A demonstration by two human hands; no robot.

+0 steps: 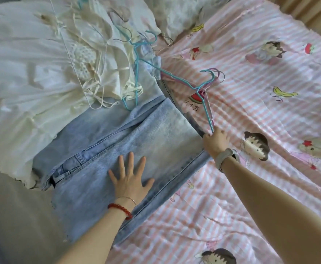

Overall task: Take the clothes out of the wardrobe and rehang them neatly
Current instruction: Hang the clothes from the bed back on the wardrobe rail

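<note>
We have the jeans point(121, 141) laid folded on the bed point(270, 111), beside the white clothes point(32, 73). Our left hand point(130, 184) lies flat on the denim, fingers spread, holding nothing. Our right hand point(215, 141) curls round the end of the hangers point(203, 92) at the jeans' far edge. We judge this the rehanging step: next we need to free one hanger from the bunch and thread the jeans over its bar.

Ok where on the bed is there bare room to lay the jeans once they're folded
The pink striped sheet lies bare right of the jeans and beyond the right hand. It is crowded at upper left: white clothes and tangled hangers.
</note>
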